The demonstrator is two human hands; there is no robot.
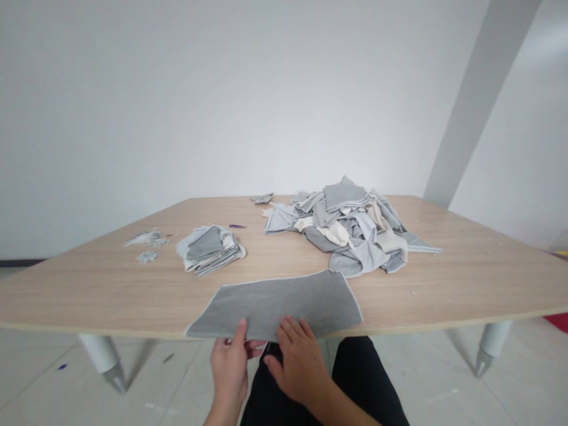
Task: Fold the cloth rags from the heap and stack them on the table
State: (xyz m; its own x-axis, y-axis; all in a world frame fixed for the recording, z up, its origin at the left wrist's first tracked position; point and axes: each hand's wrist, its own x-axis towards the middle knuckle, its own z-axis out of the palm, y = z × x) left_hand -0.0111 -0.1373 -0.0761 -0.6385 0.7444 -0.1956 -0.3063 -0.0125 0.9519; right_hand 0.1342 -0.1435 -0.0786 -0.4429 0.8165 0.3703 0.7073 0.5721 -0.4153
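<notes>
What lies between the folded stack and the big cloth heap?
In the head view, a thin purple item lies nearer the stack than the heap; otherwise the tabletop there looks bare.

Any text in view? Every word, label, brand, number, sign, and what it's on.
No readable text anywhere.
Gray cloth under the hands: no lettering seen.
Folded stack, loose pile: none legible.
Small purple item: too small to tell if marked.

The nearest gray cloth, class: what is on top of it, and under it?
The cloth has the right hand and left thumb on top. The table shows beyond its far edge; what it covers is hidden.
</notes>
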